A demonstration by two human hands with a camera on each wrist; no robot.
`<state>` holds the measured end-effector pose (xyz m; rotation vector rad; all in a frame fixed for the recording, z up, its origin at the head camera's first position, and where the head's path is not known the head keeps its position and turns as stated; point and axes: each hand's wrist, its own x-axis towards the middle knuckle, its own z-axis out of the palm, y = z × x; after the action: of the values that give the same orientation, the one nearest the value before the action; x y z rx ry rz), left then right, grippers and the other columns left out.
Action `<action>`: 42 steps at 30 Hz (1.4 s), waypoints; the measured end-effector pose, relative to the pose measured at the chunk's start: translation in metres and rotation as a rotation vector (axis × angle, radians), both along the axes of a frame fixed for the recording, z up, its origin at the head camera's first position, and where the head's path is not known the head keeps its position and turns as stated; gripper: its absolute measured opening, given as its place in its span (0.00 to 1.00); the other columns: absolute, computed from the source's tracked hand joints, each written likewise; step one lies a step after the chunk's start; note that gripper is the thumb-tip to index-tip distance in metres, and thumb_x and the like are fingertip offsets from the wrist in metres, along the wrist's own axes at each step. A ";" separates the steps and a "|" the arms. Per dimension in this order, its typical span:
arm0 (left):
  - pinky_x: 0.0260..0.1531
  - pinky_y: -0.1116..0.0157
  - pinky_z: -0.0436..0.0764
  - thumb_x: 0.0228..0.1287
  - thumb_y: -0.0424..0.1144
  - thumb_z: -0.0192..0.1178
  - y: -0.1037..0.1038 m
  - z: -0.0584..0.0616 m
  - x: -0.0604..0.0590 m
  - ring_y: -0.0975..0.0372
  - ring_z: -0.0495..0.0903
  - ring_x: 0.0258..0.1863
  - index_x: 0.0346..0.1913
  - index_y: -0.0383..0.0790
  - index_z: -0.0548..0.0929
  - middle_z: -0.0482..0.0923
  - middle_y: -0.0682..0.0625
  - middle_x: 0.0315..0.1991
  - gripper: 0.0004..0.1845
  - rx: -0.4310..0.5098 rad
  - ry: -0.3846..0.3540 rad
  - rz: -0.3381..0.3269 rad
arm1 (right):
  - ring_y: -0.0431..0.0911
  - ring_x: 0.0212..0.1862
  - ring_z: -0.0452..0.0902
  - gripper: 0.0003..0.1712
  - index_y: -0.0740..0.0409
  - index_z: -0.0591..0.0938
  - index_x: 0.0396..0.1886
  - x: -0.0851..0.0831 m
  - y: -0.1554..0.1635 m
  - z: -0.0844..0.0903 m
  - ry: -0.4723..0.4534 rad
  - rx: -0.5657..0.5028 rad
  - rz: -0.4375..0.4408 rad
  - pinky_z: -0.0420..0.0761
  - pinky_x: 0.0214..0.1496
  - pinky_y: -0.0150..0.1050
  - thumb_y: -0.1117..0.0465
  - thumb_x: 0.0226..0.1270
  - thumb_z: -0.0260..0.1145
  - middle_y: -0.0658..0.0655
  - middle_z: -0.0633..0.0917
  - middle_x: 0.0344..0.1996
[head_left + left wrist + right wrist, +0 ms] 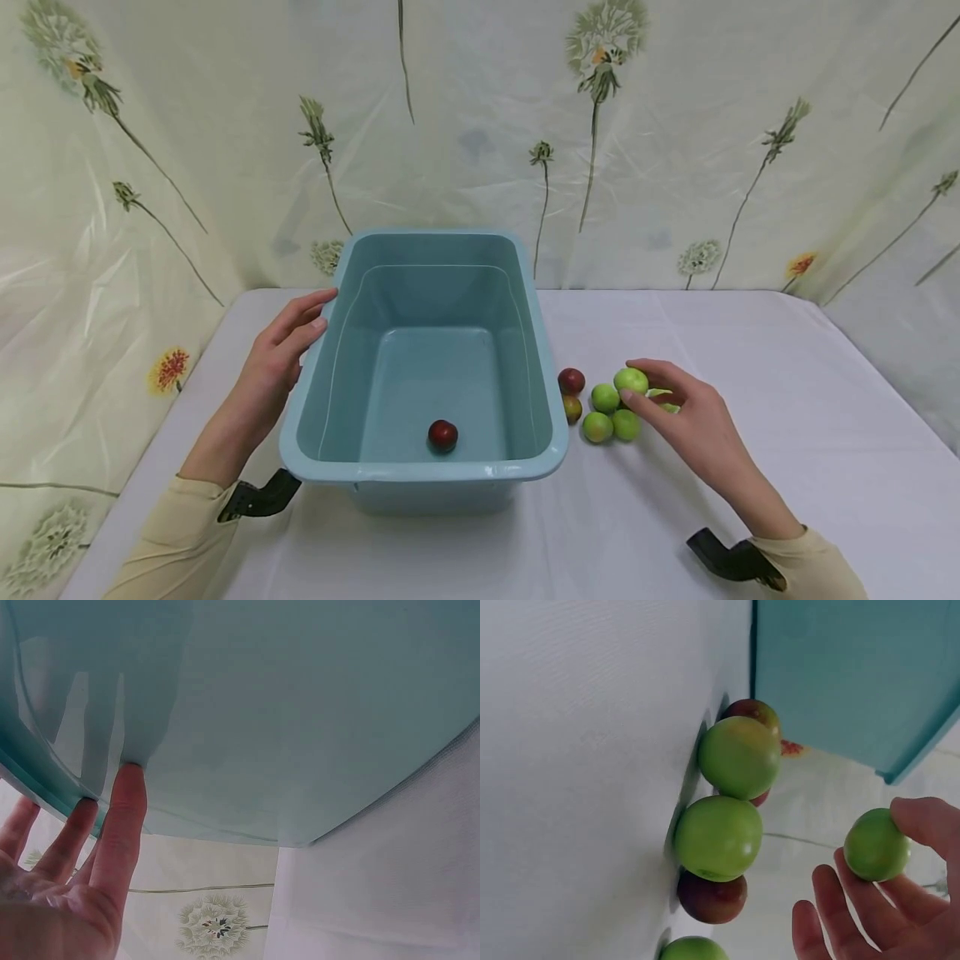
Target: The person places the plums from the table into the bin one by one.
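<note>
A light blue plastic basin [428,472] stands in the middle of the table, with one dark red plum [442,435] inside near its front. My left hand [279,354] is at the basin's left side, its extended fingertips touching the outer wall [217,727] just under the rim. To the right of the basin, my right hand [693,421] pinches a green plum [877,845] between thumb and fingertips, raised above the table. Below it lie several green plums [718,838], with a dark red plum [572,381] and a reddish-green one [572,408] close by the basin's right side.
A white cloth [810,417] covers the table. Behind and to the left hangs a pale curtain [465,117] printed with dandelions. Black wrist mounts [258,497] are strapped at both sleeves, and the basin's high rim rises between the two hands.
</note>
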<state>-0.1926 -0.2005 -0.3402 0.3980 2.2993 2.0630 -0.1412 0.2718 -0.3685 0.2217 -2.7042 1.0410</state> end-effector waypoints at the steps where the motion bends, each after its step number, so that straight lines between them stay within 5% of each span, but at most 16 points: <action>1: 0.53 0.56 0.73 0.77 0.53 0.47 0.000 0.000 0.000 0.53 0.66 0.64 0.73 0.55 0.66 0.62 0.48 0.70 0.25 0.001 0.000 0.000 | 0.51 0.50 0.79 0.23 0.50 0.78 0.61 -0.001 -0.001 0.001 0.000 -0.006 0.001 0.75 0.44 0.28 0.49 0.70 0.65 0.54 0.83 0.51; 13: 0.53 0.53 0.73 0.77 0.52 0.47 0.002 0.003 0.002 0.53 0.66 0.63 0.73 0.55 0.65 0.63 0.49 0.69 0.25 0.001 -0.005 0.005 | 0.53 0.49 0.80 0.23 0.50 0.78 0.62 -0.009 -0.009 0.010 0.021 -0.055 0.030 0.78 0.41 0.30 0.50 0.71 0.64 0.54 0.83 0.51; 25: 0.51 0.57 0.76 0.77 0.53 0.47 0.001 0.001 0.001 0.53 0.67 0.63 0.73 0.55 0.65 0.63 0.48 0.69 0.25 -0.001 0.003 0.010 | 0.39 0.50 0.76 0.22 0.49 0.78 0.62 -0.019 -0.020 0.024 0.078 -0.116 0.041 0.75 0.47 0.29 0.52 0.71 0.64 0.49 0.82 0.50; 42: 0.56 0.47 0.70 0.76 0.55 0.47 -0.001 -0.002 -0.002 0.52 0.65 0.65 0.73 0.57 0.65 0.62 0.48 0.70 0.26 -0.003 -0.001 0.008 | 0.41 0.49 0.79 0.21 0.54 0.79 0.61 -0.035 -0.036 0.038 0.207 -0.275 0.092 0.75 0.49 0.29 0.61 0.69 0.67 0.52 0.82 0.50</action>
<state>-0.1943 -0.2012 -0.3423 0.3888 2.3072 2.0628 -0.1766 0.2360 -0.3302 0.3835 -2.3565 1.3214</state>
